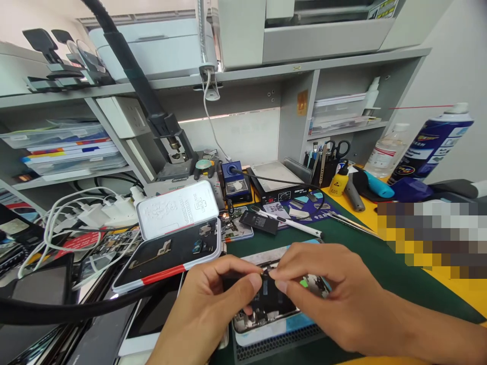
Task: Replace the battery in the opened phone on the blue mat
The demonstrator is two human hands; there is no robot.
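An opened smartphone (279, 303) lies in front of me, its dark inside and small metal parts showing. Over its middle, my left hand (213, 299) pinches thumb and forefinger together. Opposite, my right hand (338, 294) is also closed in a pinch, its fingertips almost meeting the left ones. A small dark piece seems to sit between the fingertips, too hidden to name. Beneath the phone is a white and blue holder (249, 338) on a dark perforated base (279, 344).
Left of the phone stands an open parts case (180, 266) holding small components. Behind lie a loose black battery (259, 221), a white pen-like tool (294, 223) and tweezers (353, 224). A soldering station (236, 185) and heating plate (279, 177) stand farther back. A black cable (76, 312) crosses the left side.
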